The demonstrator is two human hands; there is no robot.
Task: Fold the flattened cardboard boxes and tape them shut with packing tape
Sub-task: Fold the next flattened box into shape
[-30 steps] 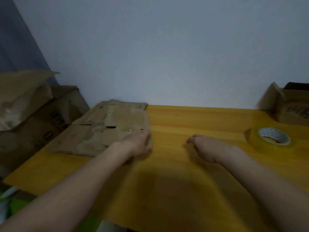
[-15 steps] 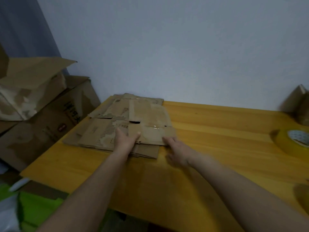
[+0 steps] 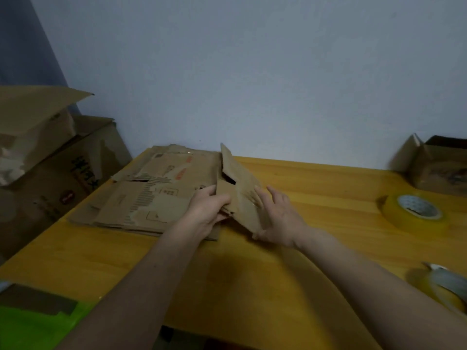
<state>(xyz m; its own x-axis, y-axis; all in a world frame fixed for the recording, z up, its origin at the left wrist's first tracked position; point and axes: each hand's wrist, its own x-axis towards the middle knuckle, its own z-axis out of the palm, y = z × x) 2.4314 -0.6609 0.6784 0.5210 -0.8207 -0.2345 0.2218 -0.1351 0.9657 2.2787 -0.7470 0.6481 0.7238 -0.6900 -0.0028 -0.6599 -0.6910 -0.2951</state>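
Note:
A stack of flattened brown cardboard boxes (image 3: 151,195) lies on the left part of the yellow wooden table (image 3: 316,188). The top flattened box (image 3: 238,178) is lifted on edge at the stack's right side, tilted up toward the wall. My left hand (image 3: 207,210) grips its near lower edge, thumb on top. My right hand (image 3: 280,218) lies against its right face with fingers straight. A roll of yellowish packing tape (image 3: 414,210) lies flat at the right. A second tape roll (image 3: 444,286) shows at the right edge, partly cut off.
Large open cardboard boxes (image 3: 50,157) stand off the table's left side. A small open box (image 3: 439,165) sits at the table's far right against the wall. A green surface (image 3: 32,327) lies below the table's front-left edge.
Both hands have moved from the bare tabletop onto the stack. The top flattened box has come up off the stack, tipping upright between my hands. The view has shifted left.

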